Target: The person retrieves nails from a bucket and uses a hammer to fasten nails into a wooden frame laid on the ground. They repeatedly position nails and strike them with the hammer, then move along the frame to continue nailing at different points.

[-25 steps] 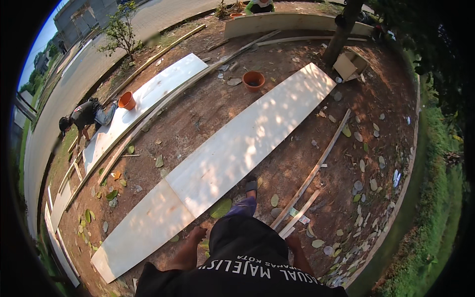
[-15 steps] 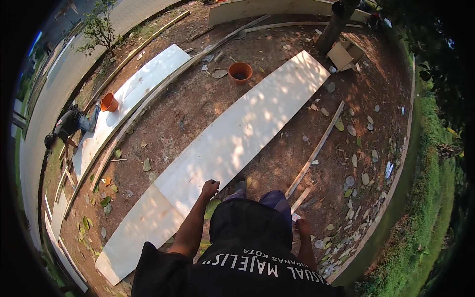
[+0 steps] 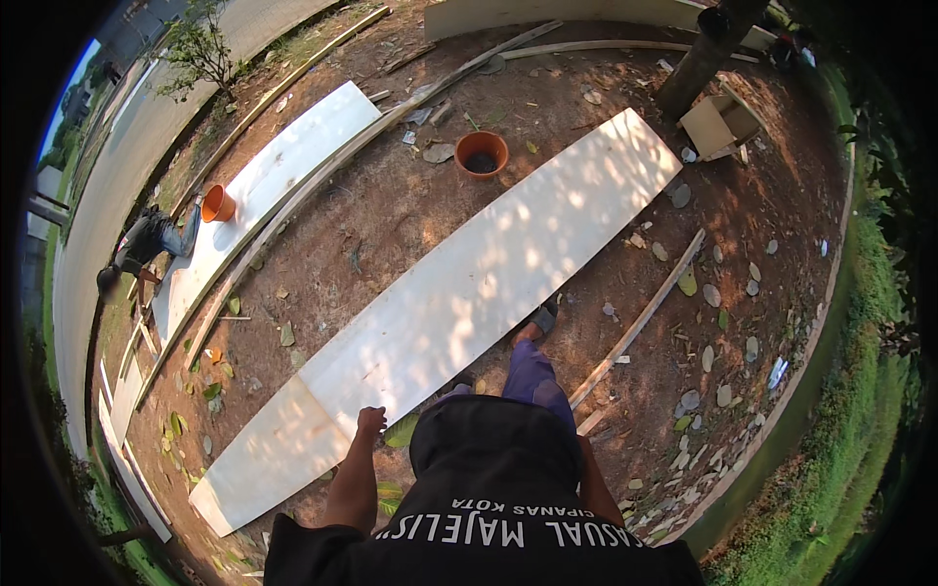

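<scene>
My left hand (image 3: 371, 420) hangs over the near edge of a long white board (image 3: 459, 293), near the seam between its two sections. Its fingers look loosely bent and a little apart, and I see nothing in them. The board lies slantwise on the soil, from the lower left to the upper right. Only part of my right forearm (image 3: 596, 488) shows at my side; the hand is hidden behind my body. My right foot (image 3: 543, 316) stands forward beside the board's near edge.
An orange bucket (image 3: 482, 154) stands beyond the board. To the left, a person (image 3: 147, 244) bends at a second white board (image 3: 278, 156) bearing another orange bucket (image 3: 218, 203). A wooden strip (image 3: 645, 317) lies at right; a tree trunk (image 3: 708, 63) and cardboard box (image 3: 721, 127) stand far right.
I have stepped forward with my right foot. My left hand has swung back and down. My right hand, earlier visible near a small white item, has gone out of sight behind me.
</scene>
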A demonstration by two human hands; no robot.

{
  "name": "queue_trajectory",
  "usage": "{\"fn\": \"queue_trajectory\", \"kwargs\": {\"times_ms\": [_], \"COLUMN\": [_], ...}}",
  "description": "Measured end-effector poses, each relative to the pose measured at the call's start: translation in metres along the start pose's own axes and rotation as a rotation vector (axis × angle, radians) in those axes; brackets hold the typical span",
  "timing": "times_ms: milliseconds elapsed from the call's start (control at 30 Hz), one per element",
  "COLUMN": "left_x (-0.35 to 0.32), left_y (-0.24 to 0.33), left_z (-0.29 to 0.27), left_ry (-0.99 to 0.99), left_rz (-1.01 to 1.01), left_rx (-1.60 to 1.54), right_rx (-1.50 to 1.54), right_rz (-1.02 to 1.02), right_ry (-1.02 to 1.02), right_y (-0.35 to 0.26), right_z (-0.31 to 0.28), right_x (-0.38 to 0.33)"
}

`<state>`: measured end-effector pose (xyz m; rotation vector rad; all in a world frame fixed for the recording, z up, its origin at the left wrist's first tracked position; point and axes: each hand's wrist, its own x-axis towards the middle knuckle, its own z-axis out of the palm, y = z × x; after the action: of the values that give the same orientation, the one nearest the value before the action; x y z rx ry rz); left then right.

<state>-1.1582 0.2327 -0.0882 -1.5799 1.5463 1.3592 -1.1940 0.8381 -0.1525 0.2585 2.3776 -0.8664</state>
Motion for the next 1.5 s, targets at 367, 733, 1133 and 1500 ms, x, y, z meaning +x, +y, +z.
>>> {"fn": "queue_trajectory", "kwargs": {"times_ms": [367,733,1133,1500], "left_x": [-0.090,-0.085,-0.042,0.214], "left_y": [0.090,0.275,0.305,0.658], "left_z": [0.131,0.112,0.092,0.036], "left_ry": [-0.172,0.064,-0.012,-0.158], "left_rz": [0.615,0.214,0.135,0.259], "left_rx": [0.057,-0.107,-0.192,0.136], "right_rx": [0.515,0.555,0.494,0.561], "right_rz": [0.290,0.449,0.605,0.508], "right_ry": [0.131,-0.067,-0.400,0.019], "right_y": [-0.189,-0.172,-0.229,-0.439], "right_z": [-0.279,-0.246,-0.209,-0.172], "right_x": [0.255,0.267,0.293,0.447]}}
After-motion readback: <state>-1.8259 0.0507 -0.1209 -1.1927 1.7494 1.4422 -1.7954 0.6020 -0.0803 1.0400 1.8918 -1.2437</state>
